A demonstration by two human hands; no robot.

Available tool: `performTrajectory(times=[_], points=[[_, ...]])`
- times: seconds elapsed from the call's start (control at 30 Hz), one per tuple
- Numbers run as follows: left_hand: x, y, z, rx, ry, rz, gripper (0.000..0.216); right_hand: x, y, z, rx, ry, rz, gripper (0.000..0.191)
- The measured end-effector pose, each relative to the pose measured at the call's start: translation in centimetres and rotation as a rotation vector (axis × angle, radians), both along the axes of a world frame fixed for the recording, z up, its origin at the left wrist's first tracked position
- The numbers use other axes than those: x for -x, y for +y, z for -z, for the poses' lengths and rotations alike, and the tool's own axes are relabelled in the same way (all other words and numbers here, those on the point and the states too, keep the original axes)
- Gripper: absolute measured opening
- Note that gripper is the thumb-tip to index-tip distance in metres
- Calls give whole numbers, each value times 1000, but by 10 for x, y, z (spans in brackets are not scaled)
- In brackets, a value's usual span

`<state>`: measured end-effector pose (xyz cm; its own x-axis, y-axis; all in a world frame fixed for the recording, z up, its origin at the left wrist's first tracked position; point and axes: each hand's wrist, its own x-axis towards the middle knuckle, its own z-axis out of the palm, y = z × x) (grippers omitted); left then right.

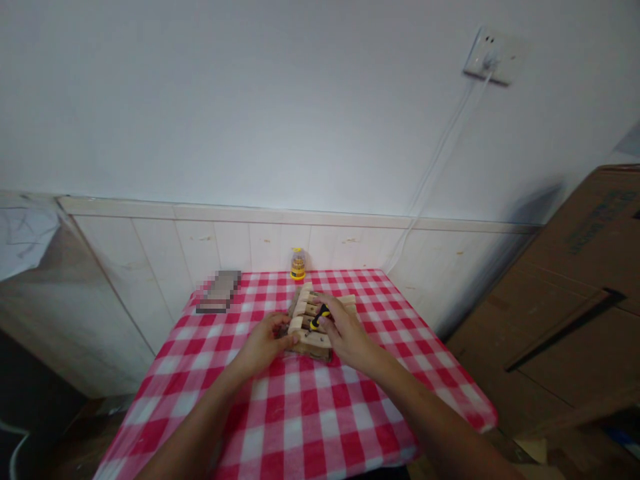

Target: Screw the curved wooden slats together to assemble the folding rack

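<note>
A small frame of pale wooden slats (311,338) lies on what looks like a brown cardboard piece near the middle of the table. My left hand (266,343) grips the frame's near left edge, thumb on top and fingers bent at its side. In my right hand (345,331) is a short black and yellow screwdriver (320,317), held tilted over the slats. Its shaft points down and left to the nearest slat; whether the tip sits in a screw is too small to tell. Small dark spots show on that slat.
A red and white checked cloth (300,427) covers the table. At the back stands a yellow-based clear container (298,265). A pixelated flat object (220,292) lies back left. Large cardboard boxes (560,320) stand right; a white cable (440,153) runs down the wall from a socket (493,57).
</note>
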<state>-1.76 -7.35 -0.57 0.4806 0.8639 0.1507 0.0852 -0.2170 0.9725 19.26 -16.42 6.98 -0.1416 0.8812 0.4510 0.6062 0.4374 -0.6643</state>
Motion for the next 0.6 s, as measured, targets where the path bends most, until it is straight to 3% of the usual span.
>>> performTrajectory(times=[0.23,0.6], points=[[1,0,-2,-10,13,0,41,-4,0,2,36,20,9,50],[0,-2,-6,-19,15,26,37,1,-4,-9,-86,-133,-67,57]])
